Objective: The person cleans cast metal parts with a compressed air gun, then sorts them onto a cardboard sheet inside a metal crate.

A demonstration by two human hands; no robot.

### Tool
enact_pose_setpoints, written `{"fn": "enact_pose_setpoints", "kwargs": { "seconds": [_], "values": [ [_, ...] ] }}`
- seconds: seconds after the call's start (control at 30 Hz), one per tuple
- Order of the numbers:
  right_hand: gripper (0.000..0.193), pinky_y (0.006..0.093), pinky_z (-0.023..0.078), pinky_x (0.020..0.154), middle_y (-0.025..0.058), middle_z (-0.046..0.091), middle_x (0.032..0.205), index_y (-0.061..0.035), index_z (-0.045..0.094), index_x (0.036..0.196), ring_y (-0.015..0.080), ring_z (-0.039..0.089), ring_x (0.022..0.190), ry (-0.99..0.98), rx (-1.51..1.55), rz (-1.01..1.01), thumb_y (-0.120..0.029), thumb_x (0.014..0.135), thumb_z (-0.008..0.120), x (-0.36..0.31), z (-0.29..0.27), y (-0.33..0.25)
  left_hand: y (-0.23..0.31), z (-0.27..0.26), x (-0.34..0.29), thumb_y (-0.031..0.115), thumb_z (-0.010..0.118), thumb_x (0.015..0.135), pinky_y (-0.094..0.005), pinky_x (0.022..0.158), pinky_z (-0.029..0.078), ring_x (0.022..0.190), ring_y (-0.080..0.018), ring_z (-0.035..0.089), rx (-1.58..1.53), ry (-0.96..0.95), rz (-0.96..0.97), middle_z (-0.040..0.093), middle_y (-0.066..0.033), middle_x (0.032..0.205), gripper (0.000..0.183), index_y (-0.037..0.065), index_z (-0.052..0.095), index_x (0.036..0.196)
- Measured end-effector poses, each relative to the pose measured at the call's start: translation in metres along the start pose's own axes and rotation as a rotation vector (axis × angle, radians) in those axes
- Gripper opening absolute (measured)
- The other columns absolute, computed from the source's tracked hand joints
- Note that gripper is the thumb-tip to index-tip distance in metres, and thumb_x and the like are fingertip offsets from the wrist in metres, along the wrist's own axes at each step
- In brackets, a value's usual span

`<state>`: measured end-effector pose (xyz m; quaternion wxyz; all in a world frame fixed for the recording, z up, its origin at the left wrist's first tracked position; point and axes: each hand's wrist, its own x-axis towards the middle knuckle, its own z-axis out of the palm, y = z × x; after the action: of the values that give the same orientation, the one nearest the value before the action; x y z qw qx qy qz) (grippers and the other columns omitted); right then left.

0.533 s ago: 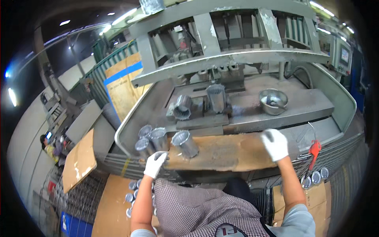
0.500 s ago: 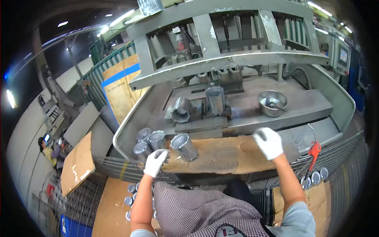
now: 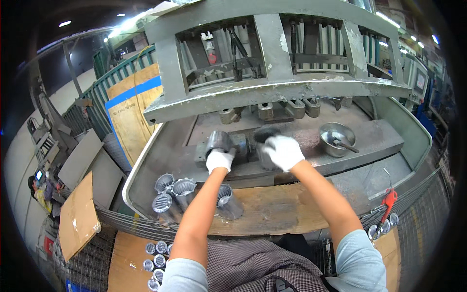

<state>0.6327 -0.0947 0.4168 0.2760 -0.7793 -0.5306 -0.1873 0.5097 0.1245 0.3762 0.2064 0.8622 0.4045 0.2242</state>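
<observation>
My left hand [image 3: 220, 160], in a white glove, is closed round the lower end of a grey ribbed metal cylinder [image 3: 218, 140] at the fixture block [image 3: 200, 155]. My right hand [image 3: 283, 152], also gloved and somewhat blurred, grips a second metal cylinder [image 3: 265, 160] from its right side. That cylinder's dark top [image 3: 267, 133] shows above the fingers, and the glove hides part of its body. Several finned cylinders [image 3: 184, 191] stand together at the left of the machine bed, and one more [image 3: 229, 203] stands beside my left forearm.
A steel bowl [image 3: 336, 141] with a dark-handled tool in it sits right of my right hand. Overhead spans the machine's grey frame [image 3: 277, 92]. A cardboard sheet [image 3: 272, 209] covers the front ledge. At the right hangs a red air gun [image 3: 389, 198]. Cylinders [image 3: 159, 261] stand below left.
Both hands have moved forward from above the cardboard to the two cylinders at the fixture and taken hold of them. The view has shifted a little.
</observation>
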Motion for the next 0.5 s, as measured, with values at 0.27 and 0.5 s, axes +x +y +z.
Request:
{"fn": "enact_pose_setpoints", "kwargs": {
  "seconds": [0.27,0.5],
  "values": [
    [0.025,0.0451,0.052,0.074,0.0139,0.067,0.085,-0.0112,0.071,0.089,0.0356,0.065,0.08,-0.142,0.176,-0.032,-0.036,0.086,0.066,-0.152,-0.012,-0.014,0.035,-0.034,-0.047,0.036,0.068,0.081,-0.0447,0.074,0.049,0.082,-0.0357,0.063,0.088,0.394,0.539,0.067,-0.0137,0.08,0.029,0.008,0.074,0.08],
    [0.057,0.0417,0.053,0.09,0.0161,0.064,0.113,-0.0101,0.065,0.115,0.0341,0.066,0.101,-0.103,0.277,0.264,-0.052,0.077,0.074,-0.138,-0.044,-0.006,0.103,-0.007,-0.064,0.038,0.064,0.081,-0.0448,0.07,0.04,0.079,-0.0265,0.058,0.343,0.318,0.916,0.065,-0.0024,0.077,0.019,0.022,0.075,0.078]
  ]
}}
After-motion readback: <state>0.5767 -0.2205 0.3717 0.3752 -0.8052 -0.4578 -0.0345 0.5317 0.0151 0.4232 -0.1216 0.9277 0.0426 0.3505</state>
